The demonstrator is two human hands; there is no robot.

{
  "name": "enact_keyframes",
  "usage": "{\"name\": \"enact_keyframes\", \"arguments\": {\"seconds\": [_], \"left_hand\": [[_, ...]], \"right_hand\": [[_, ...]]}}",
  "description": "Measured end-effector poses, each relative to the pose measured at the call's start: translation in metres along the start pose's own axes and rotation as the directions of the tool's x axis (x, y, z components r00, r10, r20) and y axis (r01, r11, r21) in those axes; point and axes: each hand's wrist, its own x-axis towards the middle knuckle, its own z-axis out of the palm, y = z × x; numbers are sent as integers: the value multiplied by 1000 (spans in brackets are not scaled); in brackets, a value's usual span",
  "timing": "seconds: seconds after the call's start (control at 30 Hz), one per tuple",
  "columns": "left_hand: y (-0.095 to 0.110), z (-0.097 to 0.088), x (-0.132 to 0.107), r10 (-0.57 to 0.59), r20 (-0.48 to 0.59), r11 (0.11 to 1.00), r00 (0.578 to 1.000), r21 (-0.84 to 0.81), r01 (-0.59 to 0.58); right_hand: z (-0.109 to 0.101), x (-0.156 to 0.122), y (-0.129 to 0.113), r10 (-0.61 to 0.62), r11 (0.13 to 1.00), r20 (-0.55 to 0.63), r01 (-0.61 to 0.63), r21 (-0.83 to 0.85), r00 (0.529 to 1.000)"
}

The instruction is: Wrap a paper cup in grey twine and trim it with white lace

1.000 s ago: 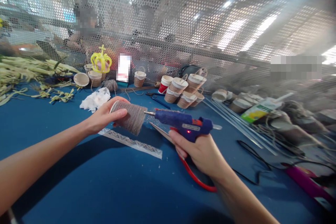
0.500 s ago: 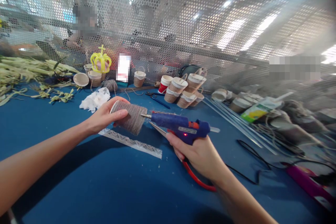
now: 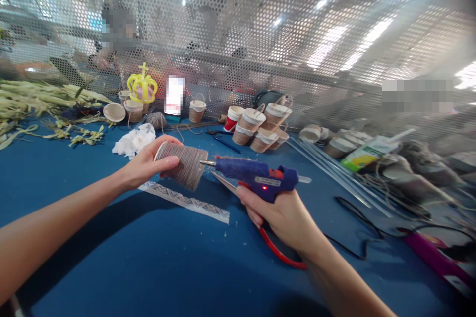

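My left hand grips a paper cup wrapped in grey-brown twine, tilted on its side with its rim toward the palm. In my right hand is a blue hot glue gun, its red light lit. The metal nozzle points left and meets, or nearly meets, the twine near the cup's base. Beneath the glue gun lie red-handled scissors, partly hidden by my right hand. A patterned lace strip rests on the blue table below the cup.
Behind are a white crumpled cloth, pliers, a phone and several twine-handled cups. Clear glue sticks, a black cord and a purple object occupy the right. Dried husks lie left.
Very little differs. The cup has turned slightly in my left hand, and the glue gun has shifted a touch to the right.
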Motion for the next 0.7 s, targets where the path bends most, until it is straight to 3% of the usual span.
{"name": "enact_keyframes", "arguments": {"seconds": [0.4,0.7], "left_hand": [[0,-1,-2,43,41,999,998,28,-44],[-2,3,-1,-13,32,998,999,-57,15]], "right_hand": [[-3,4,10,46,994,-9,-45,96,999],[0,1,-1,-9,999,-25,10,33,1000]]}}
